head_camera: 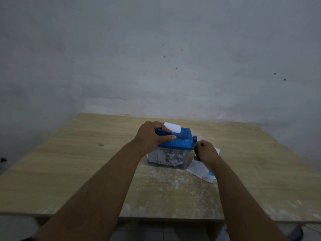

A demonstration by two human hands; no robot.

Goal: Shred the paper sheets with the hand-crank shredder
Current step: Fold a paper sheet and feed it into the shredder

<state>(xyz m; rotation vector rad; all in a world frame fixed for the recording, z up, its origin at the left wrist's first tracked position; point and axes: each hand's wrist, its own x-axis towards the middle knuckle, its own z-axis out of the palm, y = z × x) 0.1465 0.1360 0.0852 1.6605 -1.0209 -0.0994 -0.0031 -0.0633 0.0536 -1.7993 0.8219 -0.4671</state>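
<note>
Two bare forearms, no sleeves, bare hands point(152, 136), no rings

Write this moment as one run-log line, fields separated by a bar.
left hand on shredder lid | sheet in slot | right hand at crank side | spare sheets on table

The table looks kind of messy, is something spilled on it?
Yes. Pale flecks are scattered on the wooden table in front of the shredder; whether paper bits or worn patches is unclear. Loose paper sheets lie crooked by the right hand.
</note>
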